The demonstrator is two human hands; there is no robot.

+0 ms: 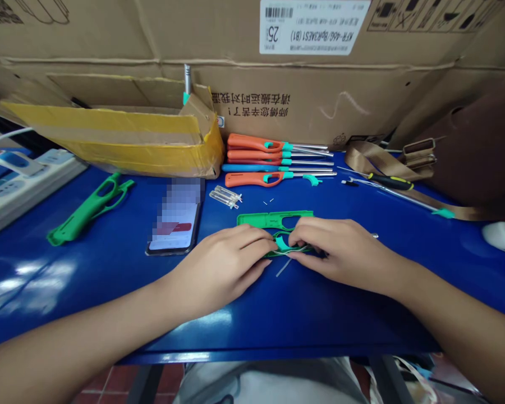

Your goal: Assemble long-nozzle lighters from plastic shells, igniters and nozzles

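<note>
Between my hands lies a green lighter shell half (271, 255) with a teal trigger (282, 243) in it and thin pale wires (292, 251) along its near edge. My left hand (231, 261) grips the left end of this shell, fingers bent over it. From the other side my right hand (345, 247) pinches at the trigger and wires; its fingertips partly cover them. Just behind lies another green shell half (255, 219), its right end partly behind my right hand. A thin clear strip (283, 267) rests in front of the shell.
Behind are several assembled lighters (252, 179), clear fuel tanks (225, 196) and a carton (151, 151). A phone (174, 224), a green lighter casing (84, 213) and a power strip (33, 179) are left. At right lie a screwdriver (391, 181), a metal lighter tube (408, 197) and a strap (374, 160).
</note>
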